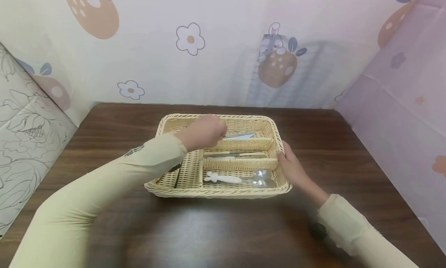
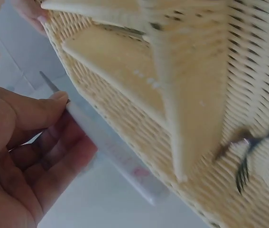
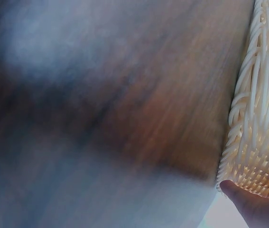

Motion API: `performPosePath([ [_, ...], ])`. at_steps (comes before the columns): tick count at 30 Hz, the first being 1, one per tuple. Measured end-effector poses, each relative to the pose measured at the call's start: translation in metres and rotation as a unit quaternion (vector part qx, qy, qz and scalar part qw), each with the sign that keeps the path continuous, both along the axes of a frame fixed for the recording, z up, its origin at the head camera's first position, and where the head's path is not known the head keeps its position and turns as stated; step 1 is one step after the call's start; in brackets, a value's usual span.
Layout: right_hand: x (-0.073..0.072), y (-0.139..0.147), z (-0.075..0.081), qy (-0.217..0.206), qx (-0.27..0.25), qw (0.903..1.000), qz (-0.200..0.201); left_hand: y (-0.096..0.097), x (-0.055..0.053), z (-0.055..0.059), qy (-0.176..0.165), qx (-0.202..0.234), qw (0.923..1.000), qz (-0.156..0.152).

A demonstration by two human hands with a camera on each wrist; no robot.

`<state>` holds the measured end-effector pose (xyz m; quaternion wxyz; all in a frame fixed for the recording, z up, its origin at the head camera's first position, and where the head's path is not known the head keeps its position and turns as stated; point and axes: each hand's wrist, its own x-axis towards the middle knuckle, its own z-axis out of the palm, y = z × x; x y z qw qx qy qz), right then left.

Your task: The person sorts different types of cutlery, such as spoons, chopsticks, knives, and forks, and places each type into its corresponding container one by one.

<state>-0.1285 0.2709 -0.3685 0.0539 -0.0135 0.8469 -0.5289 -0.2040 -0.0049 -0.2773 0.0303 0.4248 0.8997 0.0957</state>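
A cream woven basket (image 1: 217, 193) with compartments stands on the table. Over its back compartment, my left hand (image 1: 205, 132) pinches a knife between thumb and fingers. The knife's blade (image 1: 244, 136) points right; its white handle (image 2: 132, 173) with pink print shows in the left wrist view. My right hand (image 1: 292, 165) grips the basket's right side, its thumb (image 3: 236, 192) against the rim. Spoons (image 1: 263, 179), one white handle (image 1: 224, 178) with a small animal-shaped end, lie in the front compartment. Slim utensils (image 1: 237, 154) fill the middle one.
The left compartment holds dark thin utensils (image 1: 177, 176), partly hidden by the left sleeve (image 1: 146, 159). A dark wooden table (image 1: 195, 229) lies beneath, with a patterned cloth (image 1: 223, 67) behind it and more cloth at both sides.
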Motion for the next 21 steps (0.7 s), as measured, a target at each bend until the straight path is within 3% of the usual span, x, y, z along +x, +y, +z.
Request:
performPosePath([
  [5, 0.0, 0.001, 0.0, -0.001, -0.008, 1.0, 0.001, 0.02, 0.0, -0.004, -0.007, -0.021, 0.9997, -0.008],
  [10, -0.001, 0.0, 0.001, 0.001, -0.013, 0.9999, 0.001, 0.032, -0.001, -0.012, -0.009, -0.01, 0.9995, -0.028],
  [15, -0.002, -0.001, 0.0, 0.001, -0.026, 0.9996, 0.008, 0.043, -0.004, -0.02, -0.045, -0.002, 0.9979, -0.047],
  [21, -0.001, 0.0, 0.0, 0.002, -0.015, 0.9999, 0.002, 0.056, -0.01, -0.028, -0.084, -0.034, 0.9926, -0.081],
])
